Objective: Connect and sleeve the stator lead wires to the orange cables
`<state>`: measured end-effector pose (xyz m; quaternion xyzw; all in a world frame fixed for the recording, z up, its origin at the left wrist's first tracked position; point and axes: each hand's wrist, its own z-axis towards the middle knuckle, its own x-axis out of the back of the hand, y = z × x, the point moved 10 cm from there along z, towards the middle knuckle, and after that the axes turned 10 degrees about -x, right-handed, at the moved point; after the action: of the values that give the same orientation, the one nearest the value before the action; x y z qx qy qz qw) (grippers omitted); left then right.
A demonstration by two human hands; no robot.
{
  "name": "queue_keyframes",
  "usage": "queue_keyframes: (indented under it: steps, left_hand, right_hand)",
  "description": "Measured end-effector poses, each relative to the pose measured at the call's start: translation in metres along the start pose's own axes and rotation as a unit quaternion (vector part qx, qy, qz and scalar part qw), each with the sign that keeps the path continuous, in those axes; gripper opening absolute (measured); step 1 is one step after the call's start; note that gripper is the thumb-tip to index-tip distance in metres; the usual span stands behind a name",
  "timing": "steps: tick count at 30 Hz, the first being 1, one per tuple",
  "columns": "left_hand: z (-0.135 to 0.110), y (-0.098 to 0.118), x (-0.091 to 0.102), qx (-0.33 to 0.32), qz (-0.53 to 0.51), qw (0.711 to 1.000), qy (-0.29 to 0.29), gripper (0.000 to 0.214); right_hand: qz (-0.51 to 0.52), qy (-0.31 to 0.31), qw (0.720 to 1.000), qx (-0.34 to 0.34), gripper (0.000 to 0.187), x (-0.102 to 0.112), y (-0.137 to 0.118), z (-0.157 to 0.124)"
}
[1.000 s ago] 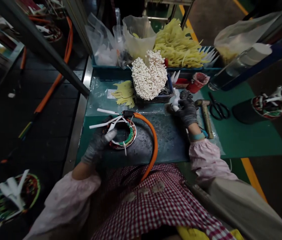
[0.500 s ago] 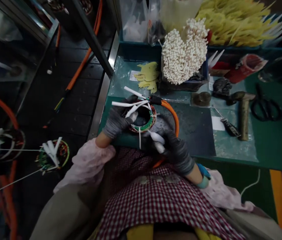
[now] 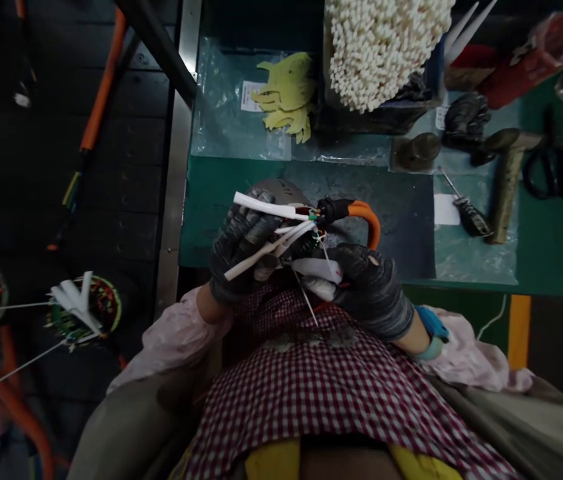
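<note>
A ring-shaped motor stator (image 3: 284, 193), with a grey outer wall, is tilted on its side at the near edge of the bench. Its white sleeved leads (image 3: 261, 205) point left, and an orange cable (image 3: 368, 220) leaves it on the right through a black sleeve. My left hand (image 3: 241, 247), in a dark grey glove, grips the stator's left side behind the leads. My right hand (image 3: 368, 287), gloved with white-covered fingertips, is closed at the near right rim; what it pinches is hidden. Thin white cord (image 3: 306, 298) hangs from the stator.
On the bench lie yellow cut pieces (image 3: 288, 90), a box of white thin sleeves (image 3: 381, 53), a hammer (image 3: 506, 187), a screwdriver (image 3: 471, 213) and scissors (image 3: 556, 167). Another wired stator (image 3: 91, 310) stands left, with orange cables around it.
The stator has been tipped from showing its open ring to lying on its side, with its leads swung lower. Both hands have moved with it. The view has shifted closer to the bench.
</note>
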<state>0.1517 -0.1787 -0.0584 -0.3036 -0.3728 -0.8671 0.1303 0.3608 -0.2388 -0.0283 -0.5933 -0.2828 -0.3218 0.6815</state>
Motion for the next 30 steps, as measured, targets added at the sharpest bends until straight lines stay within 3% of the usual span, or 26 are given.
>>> queue_keyframes:
  steps: [6, 10, 12, 16, 18, 21, 25, 30]
  left_hand:
    - [0.006, 0.020, 0.008, -0.042, -0.002, 0.999, 0.005, 0.053]
    - [0.019, 0.012, -0.005, 0.023, 0.013, 0.997, -0.074, 0.066]
    - [0.033, 0.016, -0.010, 0.030, 0.025, 0.994, -0.103, 0.066]
    - [0.075, 0.046, -0.019, -0.044, 0.015, 0.989, -0.139, 0.054]
    - [0.093, 0.052, -0.025, -0.041, 0.001, 0.986, -0.159, 0.051]
    - [0.114, 0.052, -0.039, -0.002, -0.030, 0.981, -0.192, 0.048]
    - [0.132, 0.053, -0.054, 0.001, -0.036, 0.974, -0.224, 0.047]
    - [0.151, 0.046, -0.066, 0.037, -0.047, 0.968, -0.242, 0.032]
  right_hand:
    - [0.043, -0.033, 0.998, -0.028, 0.028, -0.001, 0.013, 0.003]
    - [0.064, -0.034, 0.996, -0.044, 0.036, 0.008, 0.024, 0.005]
    - [0.055, -0.044, 0.996, -0.047, 0.035, 0.013, 0.028, 0.007]
    - [0.023, -0.035, 0.996, -0.074, 0.027, 0.027, 0.038, 0.014]
    - [0.011, -0.014, 0.997, -0.079, 0.025, 0.035, 0.040, 0.019]
    - [-0.012, 0.015, 0.998, -0.064, 0.030, 0.044, 0.037, 0.027]
    - [-0.025, 0.020, 0.998, -0.052, 0.031, 0.052, 0.037, 0.033]
    - [-0.067, 0.062, 0.995, -0.049, 0.028, 0.059, 0.049, 0.038]
